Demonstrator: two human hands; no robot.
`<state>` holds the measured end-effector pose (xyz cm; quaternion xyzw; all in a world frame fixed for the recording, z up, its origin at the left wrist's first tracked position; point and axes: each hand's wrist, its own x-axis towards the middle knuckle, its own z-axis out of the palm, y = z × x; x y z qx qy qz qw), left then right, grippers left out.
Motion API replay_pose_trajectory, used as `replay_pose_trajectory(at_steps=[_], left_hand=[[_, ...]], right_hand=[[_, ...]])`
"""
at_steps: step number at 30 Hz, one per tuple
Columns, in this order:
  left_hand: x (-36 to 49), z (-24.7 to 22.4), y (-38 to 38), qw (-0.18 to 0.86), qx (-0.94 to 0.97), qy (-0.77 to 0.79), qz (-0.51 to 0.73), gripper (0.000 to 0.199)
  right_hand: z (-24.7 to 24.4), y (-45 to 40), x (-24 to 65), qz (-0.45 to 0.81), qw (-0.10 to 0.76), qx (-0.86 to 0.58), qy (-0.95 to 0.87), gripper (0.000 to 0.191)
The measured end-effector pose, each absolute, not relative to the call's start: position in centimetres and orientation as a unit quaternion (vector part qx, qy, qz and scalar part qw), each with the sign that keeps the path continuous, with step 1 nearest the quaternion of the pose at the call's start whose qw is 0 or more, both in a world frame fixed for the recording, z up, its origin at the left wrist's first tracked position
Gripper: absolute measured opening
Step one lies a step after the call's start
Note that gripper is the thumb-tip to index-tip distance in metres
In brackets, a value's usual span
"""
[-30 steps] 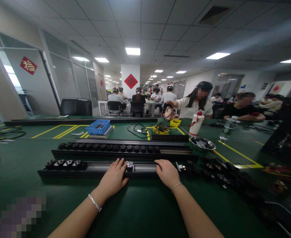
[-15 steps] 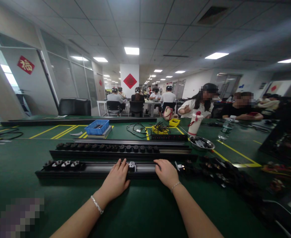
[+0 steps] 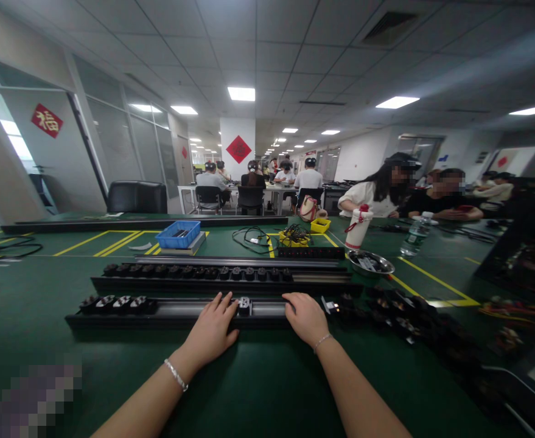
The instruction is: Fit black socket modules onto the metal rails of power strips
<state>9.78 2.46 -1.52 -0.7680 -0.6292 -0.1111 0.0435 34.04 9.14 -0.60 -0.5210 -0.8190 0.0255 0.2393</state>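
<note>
My left hand lies over the near black channel strip, fingers spread and stretched out, grasping nothing I can see. Just right of its fingertips, a small black socket module with a silvery top sits in the channel. My right hand rests across the strip's right part with its fingers extended; its underside is hidden. Several similar modules line the strip's left end. Behind it lies a second channel strip with a long row of black modules.
Loose black modules pile up at the right. A metal bowl, a water bottle, a white tumbler, a blue bin and cables stand or lie farther back. People sit beyond the green table.
My left hand and the silvery-topped module have shifted very slightly right. My right hand stays put. A person across the table at the right has moved rightward and lowered a hand.
</note>
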Motion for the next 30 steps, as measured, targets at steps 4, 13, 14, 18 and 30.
replay_pose_trajectory(at_steps=[4, 13, 14, 18, 30], left_hand=[[9.7, -1.5, 2.4, 0.039, -0.765, -0.633, -0.113, 0.063], [9.6, -1.5, 2.5, 0.026, -0.766, -0.634, -0.104, 0.065], [9.6, -1.5, 2.5, 0.025, -0.765, -0.635, -0.100, 0.065], [10.0, -1.7, 2.6, 0.030, -0.758, -0.645, -0.091, 0.065], [10.6, -1.7, 2.5, 0.049, -0.747, -0.658, -0.083, 0.067]], right_hand=[[-0.7, 9.2, 34.0, 0.022, 0.240, -0.521, -0.819, 0.035], [-0.9, 9.3, 34.1, 0.014, 0.238, -0.518, -0.822, 0.034], [-0.9, 9.3, 34.1, 0.014, 0.239, -0.518, -0.821, 0.034], [-0.9, 9.4, 34.1, 0.021, 0.241, -0.520, -0.819, 0.035], [-0.2, 8.0, 32.0, 0.024, 0.243, -0.530, -0.812, 0.037]])
